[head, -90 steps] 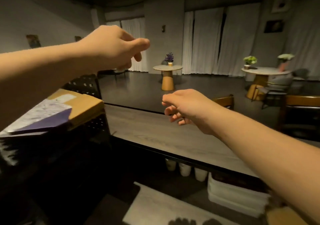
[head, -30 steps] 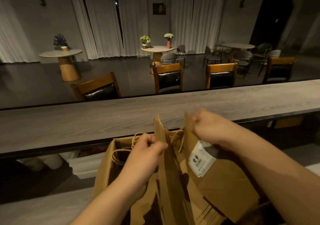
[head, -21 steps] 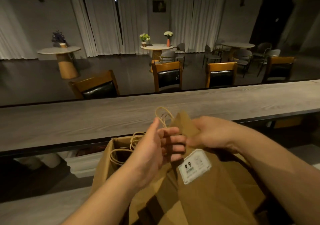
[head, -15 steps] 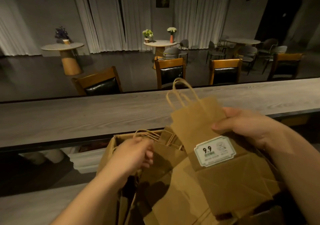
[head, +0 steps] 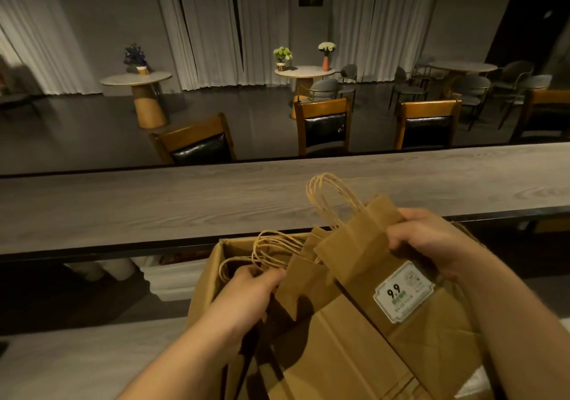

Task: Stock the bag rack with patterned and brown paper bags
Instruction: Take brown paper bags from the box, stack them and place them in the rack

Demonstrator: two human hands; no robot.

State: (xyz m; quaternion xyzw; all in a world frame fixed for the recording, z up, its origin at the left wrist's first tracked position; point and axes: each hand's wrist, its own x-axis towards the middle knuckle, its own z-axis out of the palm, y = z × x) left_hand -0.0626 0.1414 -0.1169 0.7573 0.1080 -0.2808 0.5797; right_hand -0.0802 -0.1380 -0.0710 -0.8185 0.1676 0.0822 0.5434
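I am at the picking-up step, drawing brown paper bags out of a supply box (head: 205, 279) that stands open in front of me, just below the near edge of a long grey wooden worktop (head: 154, 205). My right hand (head: 431, 241) has its fingers curled over the top edge of one flat folded brown bag (head: 364, 264), thumb behind it, holding it tilted up out of the box so its twisted paper handles (head: 327, 196) stand above the worktop's edge; a white price label (head: 402, 293) reading 9.9 sits on the bag's face just below that hand. My left hand (head: 249, 291) is down inside the box, fingers closed in among the loose handles (head: 271, 250) of the other bags (head: 302, 282), just left of the held bag. The bag rack is not in view, nor any patterned bag. I judge the next move calls for lifting the held bag free, without snagging those handles, and carrying it to the rack.
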